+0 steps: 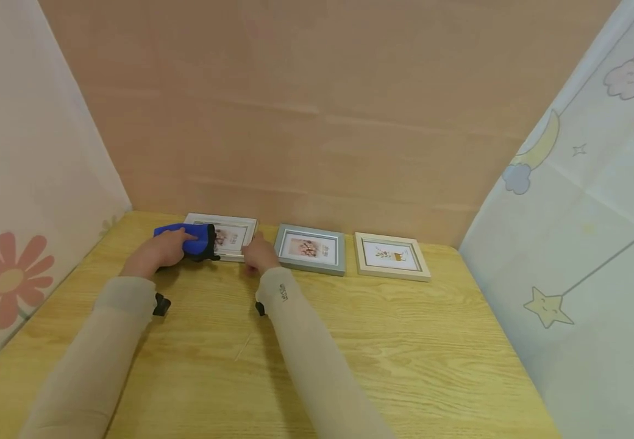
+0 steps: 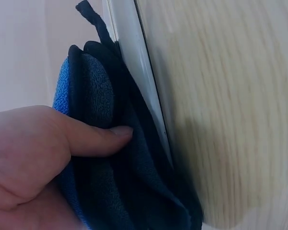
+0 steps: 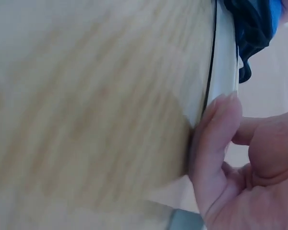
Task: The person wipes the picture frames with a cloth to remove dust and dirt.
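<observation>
At the left of the row lies a white picture frame [image 1: 230, 239] with a flower picture. My left hand [image 1: 164, 249] grips a folded blue cloth [image 1: 199, 239] with black edging, which covers the frame's left part. In the left wrist view the thumb [image 2: 103, 141] presses the cloth [image 2: 101, 91] along the frame's near edge [image 2: 143, 62]. My right hand [image 1: 260, 252] holds the frame's right end. Its thumb [image 3: 216, 129] lies against the near side of the white frame [image 3: 223, 62] in the right wrist view; some of the fingers are hidden there.
Right beside my right hand lies a grey-blue picture frame [image 1: 311, 267], and further right a cream picture frame [image 1: 392, 274]. They lie flat on the wooden table [image 1: 405, 353] near its back edge. A brown backdrop [image 1: 317, 122] stands behind, with patterned side panels [image 1: 597, 244] flanking it.
</observation>
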{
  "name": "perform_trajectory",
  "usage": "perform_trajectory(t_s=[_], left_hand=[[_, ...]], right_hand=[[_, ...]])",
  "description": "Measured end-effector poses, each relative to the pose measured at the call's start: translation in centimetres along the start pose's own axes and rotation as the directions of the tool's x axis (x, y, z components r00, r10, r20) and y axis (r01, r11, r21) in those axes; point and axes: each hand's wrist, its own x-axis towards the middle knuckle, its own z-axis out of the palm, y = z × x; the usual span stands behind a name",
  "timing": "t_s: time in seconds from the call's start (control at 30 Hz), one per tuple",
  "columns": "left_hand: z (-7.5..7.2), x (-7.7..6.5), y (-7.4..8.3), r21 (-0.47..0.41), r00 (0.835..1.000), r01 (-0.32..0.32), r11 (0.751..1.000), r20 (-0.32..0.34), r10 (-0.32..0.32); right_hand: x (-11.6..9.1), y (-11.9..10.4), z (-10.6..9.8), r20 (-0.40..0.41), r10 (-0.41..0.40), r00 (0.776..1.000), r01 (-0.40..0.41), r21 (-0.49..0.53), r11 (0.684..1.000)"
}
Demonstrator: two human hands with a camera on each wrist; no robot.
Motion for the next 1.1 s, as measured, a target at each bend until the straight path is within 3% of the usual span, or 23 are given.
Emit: perform_trajectory(t_s=[0.13,0.27,0.6,0.77,0.9,1.0,1.1], left_hand=[[0.1,0.4,0.0,-0.003,1.0,-0.002,1.0,-0.014,0.002],[0.0,0.8,0.4,-0.013,1.0,-0.019,1.0,-0.006,0.019],[0.0,1.5,0.7,-0.043,1.0,-0.018,0.999,-0.022,0.017],[-0.2,2.2,0.4,-0.034,1.0,0.006,0.999,0.001,-0.006],[-0.7,2.9,0.3,-0.012,1.0,-0.008,1.0,0.02,0.009],[-1.0,3.6,0.2,-0.014,1.0,-0.009,1.0,0.024,0.009],[-1.1,4.4,-0.3,-0.052,1.0,0.022,0.998,0.022,-0.021]], right_hand=[[-0.6,-0.8,-0.3,0.016,-0.057,0.998,0.059,-0.13,0.99],[-0.7,-1.1,-0.3,-0.065,-0.078,0.995,0.062,-0.221,0.973],[-0.7,-0.7,-0.6,-0.169,-0.1,0.981,0.074,-0.154,0.985],[0.8,-0.7,-0.3,-0.168,-0.056,0.984,0.04,-0.094,0.995],[3.0,-0.1,0.7,-0.183,-0.02,0.983,-0.004,-0.129,0.992],[2.7,-0.1,0.8,-0.219,-0.025,0.975,-0.01,-0.157,0.988],[0.5,-0.9,-0.2,-0.237,-0.025,0.971,-0.015,-0.164,0.986]])
